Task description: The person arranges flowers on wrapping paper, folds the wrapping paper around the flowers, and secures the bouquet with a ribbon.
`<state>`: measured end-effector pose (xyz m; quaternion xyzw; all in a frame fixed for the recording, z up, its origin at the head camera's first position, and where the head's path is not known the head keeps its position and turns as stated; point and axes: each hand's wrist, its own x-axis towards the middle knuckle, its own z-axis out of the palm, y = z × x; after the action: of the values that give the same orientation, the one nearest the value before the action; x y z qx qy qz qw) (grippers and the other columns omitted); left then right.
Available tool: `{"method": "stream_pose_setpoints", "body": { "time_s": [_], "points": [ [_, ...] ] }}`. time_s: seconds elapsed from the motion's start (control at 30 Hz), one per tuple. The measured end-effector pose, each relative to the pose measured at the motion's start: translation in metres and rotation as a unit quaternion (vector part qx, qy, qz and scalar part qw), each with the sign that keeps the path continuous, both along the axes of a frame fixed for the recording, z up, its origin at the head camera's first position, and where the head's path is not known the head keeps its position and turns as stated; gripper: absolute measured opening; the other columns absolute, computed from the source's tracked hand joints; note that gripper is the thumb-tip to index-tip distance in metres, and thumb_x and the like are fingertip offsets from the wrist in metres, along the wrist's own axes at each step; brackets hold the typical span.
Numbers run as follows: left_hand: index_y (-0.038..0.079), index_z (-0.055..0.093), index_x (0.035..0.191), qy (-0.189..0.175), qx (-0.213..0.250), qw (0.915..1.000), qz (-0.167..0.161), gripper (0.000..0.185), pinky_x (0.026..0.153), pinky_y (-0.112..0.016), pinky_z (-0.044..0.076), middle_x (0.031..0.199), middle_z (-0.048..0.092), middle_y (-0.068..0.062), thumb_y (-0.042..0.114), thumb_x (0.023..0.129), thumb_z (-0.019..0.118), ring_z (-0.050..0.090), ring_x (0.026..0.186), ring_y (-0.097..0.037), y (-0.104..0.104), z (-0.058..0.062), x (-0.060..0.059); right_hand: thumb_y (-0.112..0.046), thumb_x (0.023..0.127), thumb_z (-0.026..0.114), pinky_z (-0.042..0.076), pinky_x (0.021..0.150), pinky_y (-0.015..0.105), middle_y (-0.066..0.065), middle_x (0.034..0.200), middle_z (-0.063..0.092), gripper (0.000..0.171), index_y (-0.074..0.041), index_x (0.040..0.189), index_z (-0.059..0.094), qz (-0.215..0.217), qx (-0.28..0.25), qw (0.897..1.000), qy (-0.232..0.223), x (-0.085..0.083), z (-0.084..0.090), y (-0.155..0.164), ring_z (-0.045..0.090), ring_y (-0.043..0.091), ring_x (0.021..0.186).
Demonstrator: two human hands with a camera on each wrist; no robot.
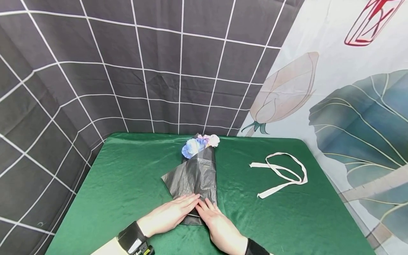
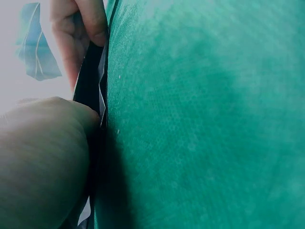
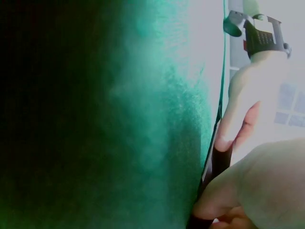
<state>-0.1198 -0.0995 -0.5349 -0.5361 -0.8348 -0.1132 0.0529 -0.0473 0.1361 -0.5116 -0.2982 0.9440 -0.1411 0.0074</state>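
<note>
The left hand (image 1: 172,216) and the right hand (image 1: 220,225) cover part of the black paper (image 1: 202,173), and this paper hides the lower part of the flowers (image 1: 198,146). The black band (image 1: 255,248) at the right wrist and the green cloth (image 1: 296,223) are cut by the head view's lower edge. In the right wrist view, the left side is too dark to tell.

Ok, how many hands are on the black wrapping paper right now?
2: the left hand on the lower left part of the black wrapping paper, and the right hand on its lower right part. No other hands show.
</note>
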Motion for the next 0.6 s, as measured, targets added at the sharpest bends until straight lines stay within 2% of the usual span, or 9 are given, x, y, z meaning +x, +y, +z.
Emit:
{"method": "stream_pose_setpoints", "body": {
  "time_s": [0.1, 0.17, 0.37, 0.5, 0.6],
  "points": [
    [0.01, 0.046, 0.152, 0.025, -0.012, 0.9996, -0.009, 0.054, 0.116, -0.036, 0.043, 0.159, 0.045, -0.008, 0.019, 0.1, 0.06, 0.046, 0.145, -0.022, 0.0, -0.001, -0.001, 0.004, 0.09, 0.06, 0.046, 0.112, 0.05, 0.014, 0.154, 0.049, 0.059, -0.004, 0.148, 0.05, -0.019, 0.043, 0.999, -0.001, 0.002, 0.003, 0.001, 0.047, 0.035, 0.143],
    [0.013, 0.048, 0.151, 0.027, -0.014, 0.9994, -0.014, 0.053, 0.115, -0.037, 0.044, 0.159, 0.045, -0.008, 0.019, 0.1, 0.062, 0.047, 0.144, -0.024, -0.001, -0.001, -0.002, 0.002, 0.092, 0.059, 0.046, 0.111, 0.049, 0.014, 0.154, 0.049, 0.056, -0.004, 0.147, 0.05, -0.028, 0.068, 0.997, -0.003, 0.003, 0.004, 0.001, 0.048, 0.034, 0.143],
    [0.028, 0.05, 0.15, -0.015, -0.02, 0.9993, -0.026, 0.057, 0.116, -0.042, 0.043, 0.162, 0.039, -0.011, 0.016, 0.096, 0.065, 0.044, 0.146, -0.03, -0.003, 0.004, -0.001, -0.006, 0.094, 0.059, 0.047, 0.111, 0.046, 0.012, 0.158, 0.045, 0.055, -0.005, 0.148, 0.049, -0.023, 0.113, 0.993, 0.0, 0.005, 0.006, 0.004, 0.046, 0.031, 0.145],
    [0.021, 0.052, 0.149, -0.037, -0.021, 0.998, -0.046, 0.058, 0.119, -0.046, 0.039, 0.164, 0.034, -0.011, 0.023, 0.093, 0.064, 0.037, 0.151, -0.028, 0.001, 0.009, 0.003, -0.015, 0.092, 0.06, 0.042, 0.116, 0.047, 0.011, 0.163, 0.036, 0.066, -0.005, 0.154, 0.041, -0.012, 0.125, 0.991, -0.038, 0.004, 0.009, 0.008, 0.038, 0.03, 0.15],
    [0.015, 0.049, 0.15, -0.08, -0.019, 0.9952, -0.053, 0.057, 0.119, -0.046, 0.038, 0.167, 0.031, -0.007, 0.032, 0.098, 0.061, 0.035, 0.152, -0.025, 0.004, 0.012, 0.007, -0.022, 0.095, 0.057, 0.037, 0.119, 0.049, 0.01, 0.167, 0.029, 0.068, -0.006, 0.157, 0.034, -0.009, 0.125, 0.989, -0.082, 0.002, 0.012, 0.012, 0.031, 0.029, 0.153]
  ]
}}
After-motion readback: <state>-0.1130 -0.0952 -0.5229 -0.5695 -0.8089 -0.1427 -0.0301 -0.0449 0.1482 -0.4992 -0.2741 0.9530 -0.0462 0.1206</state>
